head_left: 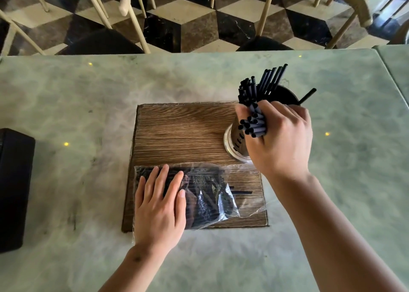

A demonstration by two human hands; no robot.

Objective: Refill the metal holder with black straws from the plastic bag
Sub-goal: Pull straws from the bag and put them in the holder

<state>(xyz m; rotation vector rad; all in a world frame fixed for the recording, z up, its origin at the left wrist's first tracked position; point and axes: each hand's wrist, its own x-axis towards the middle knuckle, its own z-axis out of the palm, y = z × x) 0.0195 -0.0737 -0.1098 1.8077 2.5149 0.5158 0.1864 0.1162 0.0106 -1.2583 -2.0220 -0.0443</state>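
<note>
My right hand (281, 137) grips a bundle of black straws (254, 121) just above the metal holder (235, 140), which stands on the right side of a wooden board (177, 132). More black straws (265, 81) stick up out of the holder behind the hand. My left hand (159, 205) lies flat, fingers spread, on the clear plastic bag (205, 192) at the board's near edge. The bag holds many black straws, and one or two straws (242, 192) poke out of its open right end.
The board lies on a pale green marble table (77, 106). A black box (13, 187) sits at the left table edge. Chairs with cream legs (137, 26) and black seats stand beyond the far edge on a checkered floor.
</note>
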